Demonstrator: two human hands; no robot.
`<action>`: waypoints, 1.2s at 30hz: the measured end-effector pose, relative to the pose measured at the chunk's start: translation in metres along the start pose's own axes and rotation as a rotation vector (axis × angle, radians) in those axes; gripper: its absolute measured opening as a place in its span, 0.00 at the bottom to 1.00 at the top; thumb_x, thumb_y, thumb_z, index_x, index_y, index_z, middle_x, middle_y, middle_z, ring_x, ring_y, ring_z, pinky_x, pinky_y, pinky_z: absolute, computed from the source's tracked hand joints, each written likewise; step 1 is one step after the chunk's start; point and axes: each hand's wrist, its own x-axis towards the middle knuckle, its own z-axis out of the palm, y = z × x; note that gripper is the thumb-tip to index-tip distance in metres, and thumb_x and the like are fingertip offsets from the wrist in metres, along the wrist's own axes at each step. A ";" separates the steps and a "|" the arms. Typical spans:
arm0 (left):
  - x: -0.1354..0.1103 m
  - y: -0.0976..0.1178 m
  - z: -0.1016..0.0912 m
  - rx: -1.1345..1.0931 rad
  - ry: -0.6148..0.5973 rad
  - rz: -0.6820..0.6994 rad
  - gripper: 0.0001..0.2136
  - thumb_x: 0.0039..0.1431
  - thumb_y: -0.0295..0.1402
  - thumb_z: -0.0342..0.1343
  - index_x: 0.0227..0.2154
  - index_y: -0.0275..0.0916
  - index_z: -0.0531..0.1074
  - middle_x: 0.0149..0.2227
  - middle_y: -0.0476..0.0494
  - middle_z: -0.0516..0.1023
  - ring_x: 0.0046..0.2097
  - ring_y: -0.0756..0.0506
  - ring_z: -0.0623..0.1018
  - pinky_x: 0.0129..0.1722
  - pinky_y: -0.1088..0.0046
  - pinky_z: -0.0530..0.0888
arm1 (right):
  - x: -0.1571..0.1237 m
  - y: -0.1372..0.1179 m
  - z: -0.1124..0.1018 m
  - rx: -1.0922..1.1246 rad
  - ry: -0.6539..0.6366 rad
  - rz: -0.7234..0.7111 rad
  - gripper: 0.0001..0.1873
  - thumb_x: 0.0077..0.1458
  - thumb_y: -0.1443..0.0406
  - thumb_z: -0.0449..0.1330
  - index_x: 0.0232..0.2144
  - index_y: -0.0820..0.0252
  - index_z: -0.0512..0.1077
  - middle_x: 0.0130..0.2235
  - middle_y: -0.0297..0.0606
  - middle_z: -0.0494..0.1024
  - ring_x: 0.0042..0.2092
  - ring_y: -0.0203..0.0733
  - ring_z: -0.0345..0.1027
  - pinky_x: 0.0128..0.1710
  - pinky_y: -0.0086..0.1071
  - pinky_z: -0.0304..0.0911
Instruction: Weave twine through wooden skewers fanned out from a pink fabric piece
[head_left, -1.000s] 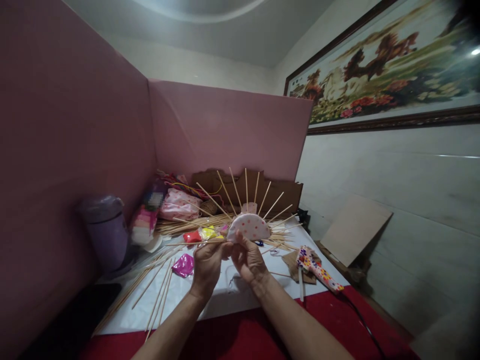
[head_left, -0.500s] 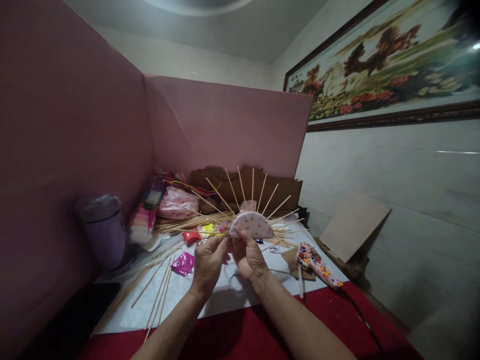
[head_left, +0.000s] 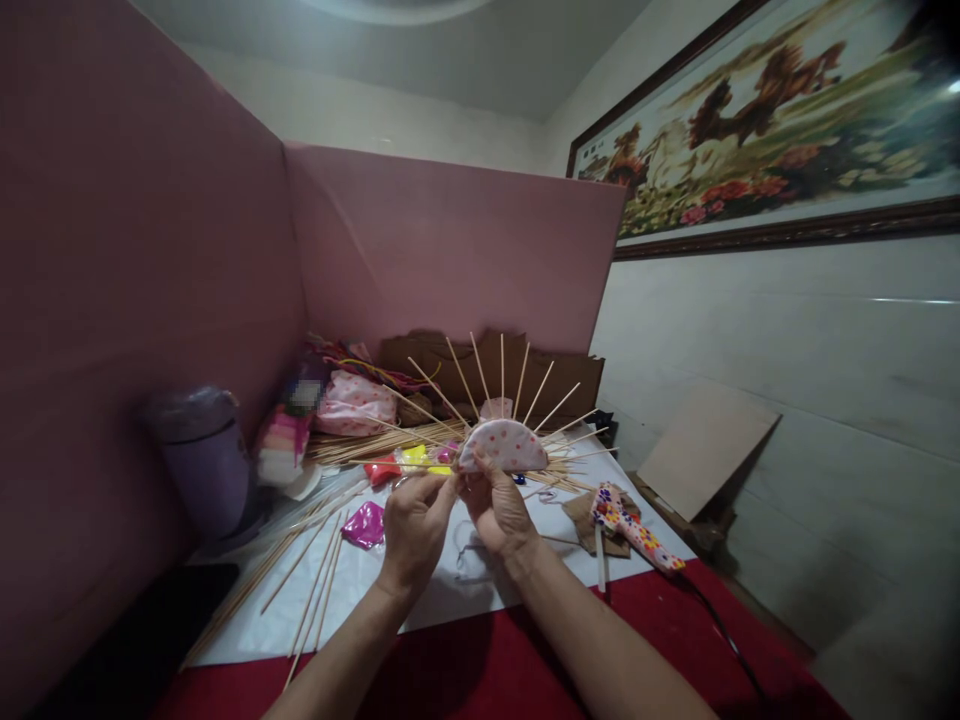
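A half-round piece covered in white cloth with pink dots (head_left: pixel 514 446) is held up above the table, its straight edge downward. Thin wooden sticks (head_left: pixel 538 394) fan out from its curved edge. My right hand (head_left: pixel 499 510) grips the piece near its lower left corner, thumb on the front face. Close beside it, my left hand (head_left: pixel 418 520) is closed in a pinch at that same corner, near the lowest left stick. What exactly lies between the left fingertips is too small to make out.
A flower-patterned glue gun (head_left: pixel 637 530) lies on cardboard at the right. Loose sticks (head_left: pixel 319 590) and a magenta packet (head_left: pixel 365 525) are at the left. A purple bin (head_left: pixel 206 470) stands farther left. Behind are red and yellow packets (head_left: pixel 382 470), dotted fabric (head_left: pixel 356 403) and cardboard (head_left: pixel 439 365).
Almost nothing differs. The view has shifted very slightly, and both hands keep their places at the corner of the dotted piece.
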 end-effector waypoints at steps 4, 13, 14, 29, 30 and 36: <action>0.001 -0.001 0.001 0.029 -0.022 0.028 0.10 0.54 0.37 0.51 0.25 0.38 0.74 0.28 0.45 0.73 0.32 0.47 0.72 0.33 0.73 0.67 | 0.002 0.000 -0.001 -0.038 0.030 -0.069 0.08 0.39 0.69 0.65 0.27 0.60 0.72 0.25 0.29 0.77 0.27 0.33 0.68 0.29 0.26 0.62; 0.005 -0.004 -0.003 0.046 -0.121 -0.019 0.10 0.55 0.38 0.51 0.28 0.39 0.74 0.27 0.46 0.77 0.29 0.48 0.74 0.29 0.74 0.66 | 0.005 -0.003 -0.005 -0.335 0.143 -0.238 0.10 0.38 0.66 0.66 0.27 0.61 0.71 0.26 0.31 0.76 0.27 0.35 0.68 0.27 0.28 0.62; 0.007 -0.005 -0.006 0.109 -0.110 0.006 0.10 0.55 0.38 0.51 0.28 0.39 0.74 0.27 0.46 0.77 0.30 0.47 0.74 0.29 0.74 0.66 | 0.006 -0.005 -0.006 -0.379 0.150 -0.271 0.09 0.38 0.66 0.65 0.26 0.61 0.71 0.25 0.31 0.76 0.26 0.34 0.67 0.27 0.27 0.61; 0.031 -0.022 -0.021 -0.327 -0.112 -0.373 0.12 0.41 0.40 0.61 0.23 0.35 0.77 0.22 0.45 0.77 0.25 0.47 0.74 0.26 0.72 0.69 | 0.016 -0.047 -0.009 -0.401 0.149 -0.263 0.10 0.35 0.67 0.67 0.23 0.62 0.69 0.19 0.27 0.72 0.18 0.29 0.60 0.18 0.24 0.53; 0.032 -0.022 -0.022 -0.427 -0.145 -0.426 0.12 0.39 0.40 0.63 0.23 0.35 0.77 0.22 0.45 0.76 0.24 0.48 0.73 0.25 0.73 0.70 | 0.017 -0.048 -0.010 -0.373 0.170 -0.227 0.11 0.34 0.68 0.67 0.23 0.62 0.69 0.18 0.27 0.72 0.18 0.29 0.60 0.17 0.24 0.53; 0.034 -0.013 -0.028 -0.479 -0.300 -0.476 0.13 0.37 0.40 0.64 0.23 0.35 0.78 0.21 0.44 0.76 0.22 0.50 0.72 0.20 0.77 0.68 | 0.022 -0.056 -0.015 -0.296 0.174 -0.099 0.09 0.34 0.69 0.65 0.21 0.63 0.69 0.17 0.30 0.73 0.17 0.31 0.62 0.14 0.23 0.53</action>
